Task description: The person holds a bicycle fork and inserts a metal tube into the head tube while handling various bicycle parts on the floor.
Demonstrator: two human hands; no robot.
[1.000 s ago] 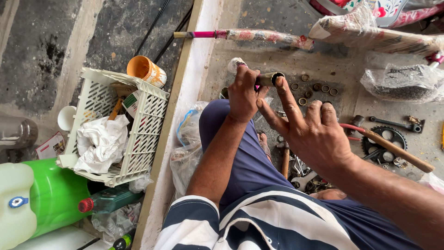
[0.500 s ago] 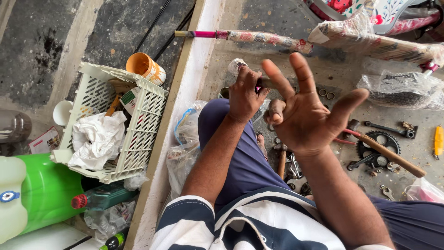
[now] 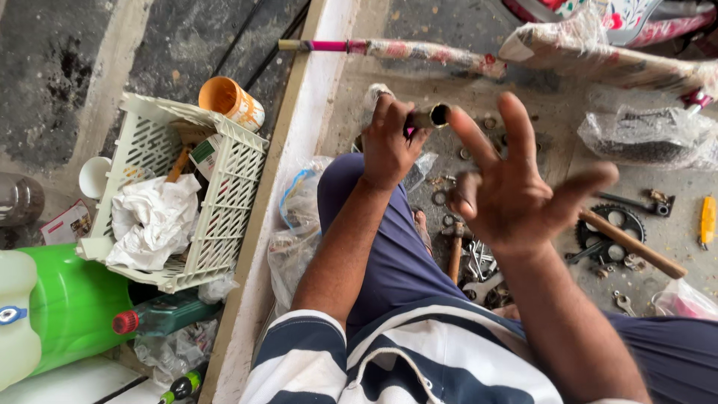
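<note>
The person sits over a concrete floor (image 3: 389, 52) with the left hand (image 3: 389, 146) closed around a short metal tube (image 3: 428, 117), held out in front of the knee with its open dark end turned toward the right. The right hand (image 3: 516, 187) hangs beside it, empty, fingers spread wide and the index finger pointing close to the tube's mouth without touching it. By the look of it, the step in hand is work on the tube's open end, inspecting or fitting something there; a next move would call for the left hand to keep the tube steady and for the right to come in square to the opening or to pick a part from the floor. Below the hands lie loose washers and nuts, a hammer (image 3: 455, 254) with its wooden handle toward the person, spanners (image 3: 479, 288), a black sprocket (image 3: 613, 224) crossed by a wooden handle (image 3: 632, 243), and a yellow tool (image 3: 706, 221). Clear bags of small parts lie around, one at the far right (image 3: 651, 138). A wrapped pink bicycle frame (image 3: 419, 51) lies across the top. A raised white kerb (image 3: 299, 172) divides this floor from darker ground on the left, where a white crate (image 3: 224, 202) holds crumpled paper and an orange-stained cup (image 3: 230, 102), near a green jug (image 3: 67, 307).
</note>
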